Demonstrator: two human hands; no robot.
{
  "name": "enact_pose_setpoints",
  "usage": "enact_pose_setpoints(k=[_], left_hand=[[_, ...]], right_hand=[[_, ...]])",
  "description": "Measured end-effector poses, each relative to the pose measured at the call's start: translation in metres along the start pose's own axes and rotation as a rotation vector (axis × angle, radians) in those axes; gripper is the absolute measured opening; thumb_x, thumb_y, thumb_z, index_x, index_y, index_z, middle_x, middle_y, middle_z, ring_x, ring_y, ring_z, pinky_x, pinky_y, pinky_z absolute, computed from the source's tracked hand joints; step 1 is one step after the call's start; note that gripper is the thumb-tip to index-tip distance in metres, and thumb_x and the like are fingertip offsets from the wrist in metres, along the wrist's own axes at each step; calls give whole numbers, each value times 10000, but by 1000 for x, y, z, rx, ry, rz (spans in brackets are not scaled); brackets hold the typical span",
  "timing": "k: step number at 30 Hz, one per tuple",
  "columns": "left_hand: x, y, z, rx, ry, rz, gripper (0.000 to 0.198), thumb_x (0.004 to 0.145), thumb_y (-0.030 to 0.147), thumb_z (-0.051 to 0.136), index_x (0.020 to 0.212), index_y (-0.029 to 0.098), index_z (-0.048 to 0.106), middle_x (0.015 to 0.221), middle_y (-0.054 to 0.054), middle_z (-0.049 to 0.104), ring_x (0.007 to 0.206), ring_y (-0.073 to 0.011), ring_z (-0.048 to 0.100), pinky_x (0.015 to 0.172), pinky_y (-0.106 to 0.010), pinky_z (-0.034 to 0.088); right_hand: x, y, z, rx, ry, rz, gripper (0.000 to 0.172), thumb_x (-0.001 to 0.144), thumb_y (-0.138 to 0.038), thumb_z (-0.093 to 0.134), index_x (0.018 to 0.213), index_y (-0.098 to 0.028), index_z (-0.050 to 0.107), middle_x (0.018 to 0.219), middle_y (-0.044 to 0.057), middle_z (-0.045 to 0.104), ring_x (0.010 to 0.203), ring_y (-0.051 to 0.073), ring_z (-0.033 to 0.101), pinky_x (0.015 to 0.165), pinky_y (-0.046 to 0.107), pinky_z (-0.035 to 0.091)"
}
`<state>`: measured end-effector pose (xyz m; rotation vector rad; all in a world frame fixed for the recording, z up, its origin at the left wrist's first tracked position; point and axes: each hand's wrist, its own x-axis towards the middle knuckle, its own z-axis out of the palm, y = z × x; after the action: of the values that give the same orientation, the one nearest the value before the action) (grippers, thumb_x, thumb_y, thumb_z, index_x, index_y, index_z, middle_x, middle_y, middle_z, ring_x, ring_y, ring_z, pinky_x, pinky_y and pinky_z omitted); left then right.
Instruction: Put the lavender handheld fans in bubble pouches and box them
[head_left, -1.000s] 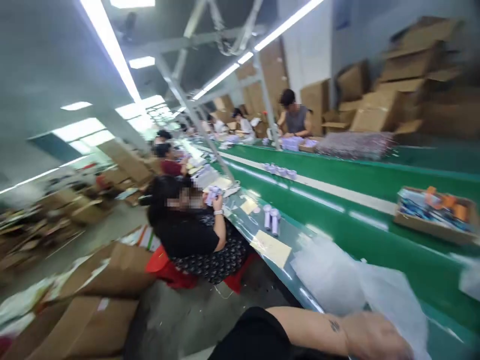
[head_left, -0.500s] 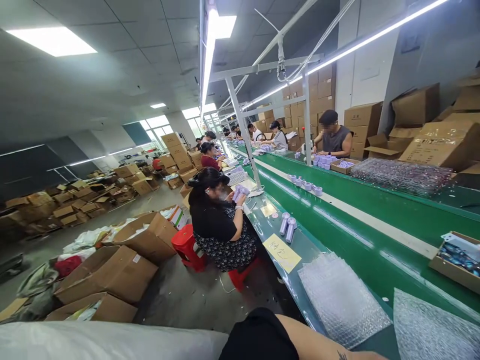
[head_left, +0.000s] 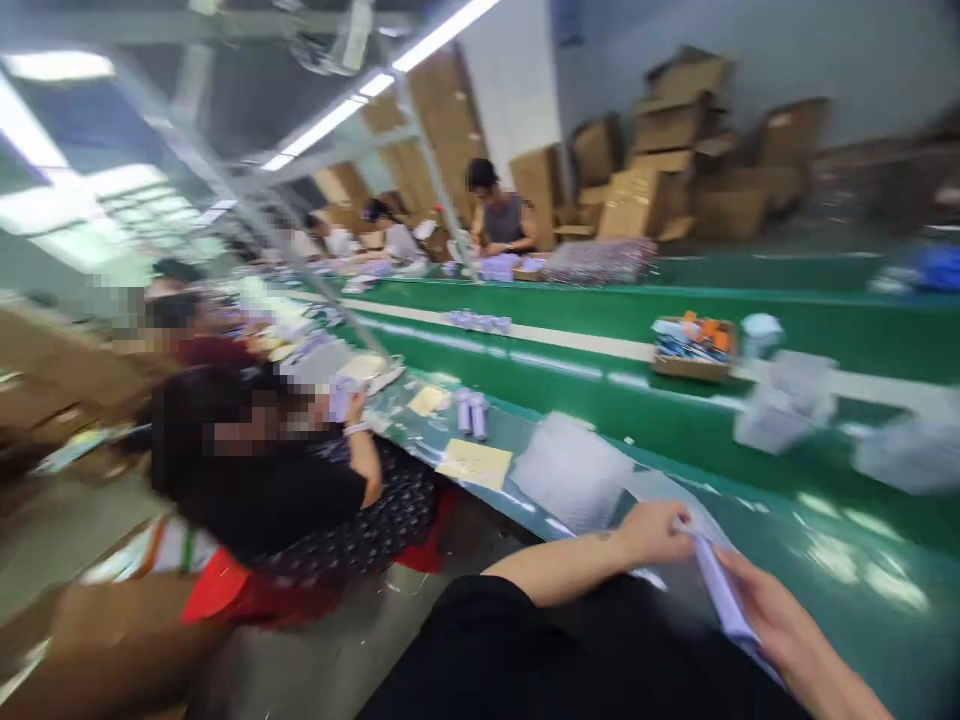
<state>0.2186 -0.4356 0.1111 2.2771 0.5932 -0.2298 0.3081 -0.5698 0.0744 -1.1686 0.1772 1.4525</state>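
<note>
A long lilac tube-shaped piece [head_left: 724, 592] lies slanted between my hands at the lower right; blur hides its exact kind. My left hand [head_left: 658, 532] is closed in a pinch at its upper end, where a whitish edge shows. Along its right side, my right hand [head_left: 776, 605] grips the piece with fingers bent against it. Just behind my left hand lies a clear plastic sheet [head_left: 675, 490] on the bench. To its left is a stack of bubble wrap bags [head_left: 574, 470].
Two lilac cylinders [head_left: 472, 412] stand beyond a yellow handwritten paper [head_left: 474, 463]. A co-worker [head_left: 262, 470] sits at left holding a lilac part. On the green conveyor [head_left: 570, 365] are a carton of blue and orange items [head_left: 694, 368] and clear plastic bundles [head_left: 787, 400].
The view has swung right and down, with blur. Both my hands and the lilac piece now show; earlier only a forearm was visible at the bottom edge.
</note>
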Motion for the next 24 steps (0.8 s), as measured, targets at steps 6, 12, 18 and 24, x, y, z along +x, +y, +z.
enact_pose_setpoints(k=[6, 12, 18, 24], left_hand=[[6, 1, -6, 54, -29, 179, 278, 810, 241, 441, 944, 160, 670, 707, -31, 643, 659, -158, 569, 693, -261, 459], [-1, 31, -10, -118, -217, 65, 177, 715, 169, 521, 831, 155, 654, 575, 20, 579, 560, -127, 556, 573, -220, 431], [20, 60, -37, -351, -211, 170, 292, 806, 337, 532, 1010, 142, 608, 698, -20, 612, 633, -146, 590, 588, -246, 464], [48, 71, -8, -96, -406, 627, 907, 512, 412, 821, 1318, 225, 449, 1288, -120, 491, 1172, -302, 461, 937, -405, 424]], right_hand=[[-19, 2, -6, -100, 277, -74, 122, 732, -241, 624, 692, -211, 513, 566, -30, 593, 489, 133, 573, 530, 279, 531], [-75, -20, -34, -642, 353, -233, 199, 700, -299, 646, 581, -202, 520, 574, -5, 529, 503, 135, 503, 329, 194, 365], [-118, -47, -41, -681, 332, -434, 286, 806, -453, 529, 692, -192, 560, 1209, 94, 534, 984, 238, 562, 633, 313, 571], [-117, -46, -49, -463, 159, -543, 261, 866, -429, 463, 835, -193, 570, 996, 43, 632, 854, 179, 617, 774, 353, 542]])
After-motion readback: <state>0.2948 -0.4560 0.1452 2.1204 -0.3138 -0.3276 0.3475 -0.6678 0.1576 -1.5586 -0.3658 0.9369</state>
